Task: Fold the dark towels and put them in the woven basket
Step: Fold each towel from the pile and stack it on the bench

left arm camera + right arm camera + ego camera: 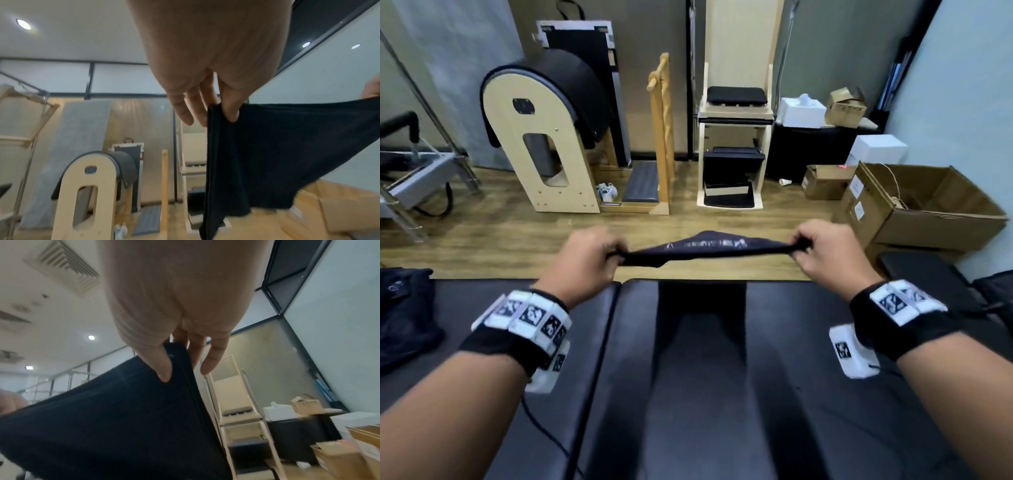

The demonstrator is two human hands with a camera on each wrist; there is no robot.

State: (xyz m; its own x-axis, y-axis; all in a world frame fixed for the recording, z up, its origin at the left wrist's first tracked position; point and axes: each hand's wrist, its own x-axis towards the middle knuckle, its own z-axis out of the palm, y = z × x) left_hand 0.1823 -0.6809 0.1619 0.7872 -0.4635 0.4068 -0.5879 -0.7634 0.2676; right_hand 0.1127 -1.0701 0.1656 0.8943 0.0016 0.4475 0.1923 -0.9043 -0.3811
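Note:
A dark navy towel [705, 248] is stretched in the air between both hands, above the far edge of the black padded bench [688, 377]. My left hand [589, 255] pinches its left corner between thumb and fingers; the wrist view shows the towel [277, 154] hanging down from the left hand [224, 112]. My right hand [815, 246] pinches the right corner, with the thumb pressed on the towel [123, 426] under the right hand [170, 363]. No woven basket is in view.
A heap of dark cloth [404, 315] lies at the bench's left end. Beyond the bench is wooden floor with a wooden barrel apparatus [544, 137], a wooden chair unit [732, 137], and open cardboard boxes [928, 205] on the right.

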